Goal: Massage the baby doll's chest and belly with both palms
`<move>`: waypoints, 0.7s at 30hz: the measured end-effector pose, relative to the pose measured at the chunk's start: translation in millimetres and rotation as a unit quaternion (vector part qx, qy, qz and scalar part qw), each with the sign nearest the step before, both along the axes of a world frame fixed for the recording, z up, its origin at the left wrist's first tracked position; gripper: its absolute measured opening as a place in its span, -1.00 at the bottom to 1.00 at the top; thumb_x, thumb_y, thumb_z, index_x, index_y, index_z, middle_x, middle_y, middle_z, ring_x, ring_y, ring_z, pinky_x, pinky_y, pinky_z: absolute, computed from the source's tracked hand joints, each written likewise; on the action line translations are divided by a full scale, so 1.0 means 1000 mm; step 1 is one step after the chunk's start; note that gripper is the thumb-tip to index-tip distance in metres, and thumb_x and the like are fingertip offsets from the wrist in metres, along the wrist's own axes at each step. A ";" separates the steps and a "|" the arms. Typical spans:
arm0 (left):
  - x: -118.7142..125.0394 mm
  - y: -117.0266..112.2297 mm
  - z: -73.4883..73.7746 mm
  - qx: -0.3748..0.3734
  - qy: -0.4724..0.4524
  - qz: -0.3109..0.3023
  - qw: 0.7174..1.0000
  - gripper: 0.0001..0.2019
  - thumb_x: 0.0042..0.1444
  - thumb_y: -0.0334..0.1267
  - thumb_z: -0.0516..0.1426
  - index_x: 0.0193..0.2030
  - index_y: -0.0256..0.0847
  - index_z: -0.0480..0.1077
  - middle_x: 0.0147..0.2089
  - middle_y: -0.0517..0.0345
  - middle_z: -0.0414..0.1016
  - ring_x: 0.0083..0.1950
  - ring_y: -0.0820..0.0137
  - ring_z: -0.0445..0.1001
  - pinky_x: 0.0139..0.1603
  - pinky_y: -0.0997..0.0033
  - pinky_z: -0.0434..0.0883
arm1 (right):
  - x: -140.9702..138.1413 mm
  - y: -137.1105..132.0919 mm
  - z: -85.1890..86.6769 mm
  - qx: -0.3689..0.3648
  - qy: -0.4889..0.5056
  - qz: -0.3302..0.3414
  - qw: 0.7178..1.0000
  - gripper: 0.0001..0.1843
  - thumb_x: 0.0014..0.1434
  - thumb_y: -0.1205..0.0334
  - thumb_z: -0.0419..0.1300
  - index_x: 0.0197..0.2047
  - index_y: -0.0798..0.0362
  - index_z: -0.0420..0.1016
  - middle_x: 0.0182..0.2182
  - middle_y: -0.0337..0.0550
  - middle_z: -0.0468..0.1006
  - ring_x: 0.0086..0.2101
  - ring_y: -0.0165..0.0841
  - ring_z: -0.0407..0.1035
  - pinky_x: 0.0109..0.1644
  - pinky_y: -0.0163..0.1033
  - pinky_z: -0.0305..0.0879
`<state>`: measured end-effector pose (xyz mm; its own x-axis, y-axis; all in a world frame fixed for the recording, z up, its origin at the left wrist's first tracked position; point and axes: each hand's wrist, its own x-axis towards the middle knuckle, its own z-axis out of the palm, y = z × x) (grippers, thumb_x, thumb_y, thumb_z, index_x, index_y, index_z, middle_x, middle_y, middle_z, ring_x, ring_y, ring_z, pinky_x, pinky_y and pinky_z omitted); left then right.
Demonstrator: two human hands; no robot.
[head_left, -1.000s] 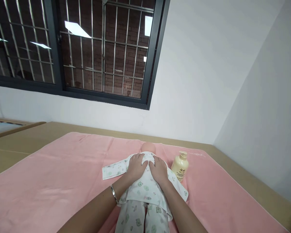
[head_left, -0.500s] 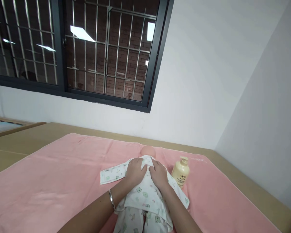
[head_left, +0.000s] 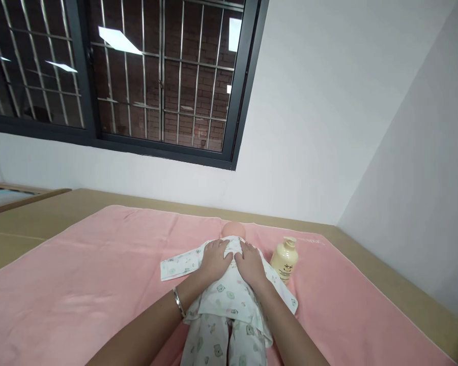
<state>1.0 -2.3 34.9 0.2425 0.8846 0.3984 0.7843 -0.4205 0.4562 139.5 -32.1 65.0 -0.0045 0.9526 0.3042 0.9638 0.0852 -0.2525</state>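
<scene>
A baby doll (head_left: 233, 230) lies on a pink blanket (head_left: 110, 264), its head pointing away from me. It wears a white long-sleeved top (head_left: 229, 300) and matching trousers (head_left: 209, 340), both with a small green animal print. Across the left of the doll's chest rests my left hand (head_left: 216, 259), fingers extended over the cloth. My right hand (head_left: 251, 264) lies the same way on the right of the chest, thumbs close to each other. The doll's face is not visible. One sleeve stretches out to the left; the other slopes down beside my right forearm.
A pale yellow pump bottle (head_left: 285, 260) stands on the blanket just right of the doll. The blanket covers a tan surface (head_left: 99, 199) that meets a white wall (head_left: 297, 152). A dark-framed window (head_left: 164, 147) with metal bars is above. Something wood-edged (head_left: 26, 200) sits far left.
The camera view has tilted slightly, so the window and the doll appear a little higher. Both hands stay on the doll's chest with hardly any shift.
</scene>
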 end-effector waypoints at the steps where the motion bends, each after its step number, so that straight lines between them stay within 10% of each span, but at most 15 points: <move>1: 0.000 -0.001 0.001 0.002 0.005 0.000 1.000 -0.62 0.20 -0.20 -0.01 0.15 -0.14 0.33 0.09 0.03 0.46 0.15 0.21 0.35 0.20 0.20 0.21 | -0.002 -0.002 0.001 0.002 -0.002 -0.001 1.000 -0.53 0.22 0.25 -0.05 0.15 0.14 0.38 0.11 0.07 0.43 0.11 -0.21 0.26 0.17 -0.19 0.04; 7: 0.002 -0.014 0.010 0.014 0.056 0.063 0.996 -0.72 0.22 -0.18 -0.04 -0.14 -0.23 0.44 -0.11 -0.08 0.51 0.01 0.14 0.42 0.06 0.17 0.28 | -0.013 -0.015 0.008 -0.037 -0.002 -0.088 0.995 -0.63 0.24 0.16 -0.06 -0.09 0.04 0.54 -0.13 0.03 0.56 -0.11 -0.18 0.43 -0.12 -0.20 0.20; 14: 0.001 -0.010 0.012 0.005 0.045 0.029 0.999 -0.63 0.25 -0.16 -0.05 0.10 -0.22 0.37 0.05 -0.04 0.49 0.13 0.17 0.38 0.16 0.21 0.23 | -0.001 -0.003 0.001 -0.002 0.003 0.006 1.000 -0.51 0.22 0.28 -0.07 0.18 0.14 0.37 0.14 0.06 0.41 0.15 -0.21 0.22 0.15 -0.20 0.05; 21: 0.002 -0.022 0.017 -0.004 0.059 0.078 0.995 -0.69 0.23 -0.16 -0.05 -0.15 -0.24 0.46 -0.15 -0.06 0.55 -0.10 0.18 0.50 -0.08 0.26 0.33 | -0.013 -0.015 0.009 -0.030 -0.014 -0.065 0.997 -0.63 0.26 0.20 -0.07 -0.08 0.01 0.54 -0.13 -0.01 0.57 -0.13 -0.22 0.42 -0.15 -0.24 0.16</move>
